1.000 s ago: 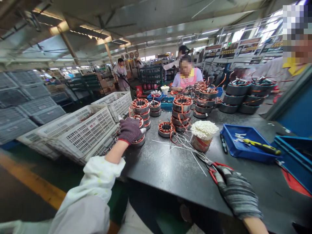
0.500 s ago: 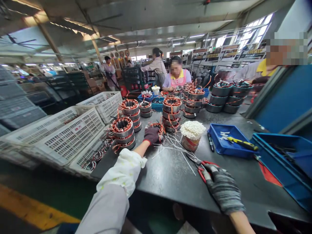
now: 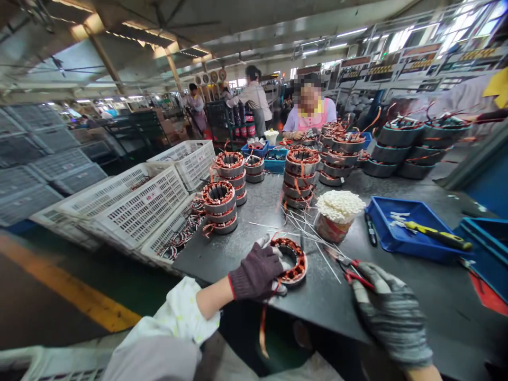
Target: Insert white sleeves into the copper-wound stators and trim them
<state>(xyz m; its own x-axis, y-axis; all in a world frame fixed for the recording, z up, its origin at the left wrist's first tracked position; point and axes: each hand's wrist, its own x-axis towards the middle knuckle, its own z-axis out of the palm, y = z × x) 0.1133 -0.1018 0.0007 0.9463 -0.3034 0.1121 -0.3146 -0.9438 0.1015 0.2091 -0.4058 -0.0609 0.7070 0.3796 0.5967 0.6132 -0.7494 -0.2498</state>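
My left hand, in a maroon knitted glove, grips the left side of a motor stator lying near the table's front edge. The stator is a metal ring with copper windings, and an orange strip hangs below it over the edge. My right hand, in a grey striped glove, is closed around red-handled pliers, their jaws pointing left toward the stator but apart from it. Thin white sticks lie scattered behind the stator, beside a tub packed with white-tipped sticks.
Stacked stators stand at left, with another stack behind the sticks. A blue tray holding a yellow-black tool sits at right, near a black-handled tool. White crates line the left. A co-worker sits opposite.
My left hand has drawn the stator from beside the stacks toward me, to the table's front edge. My right hand still holds the pliers. The view has turned slightly left.
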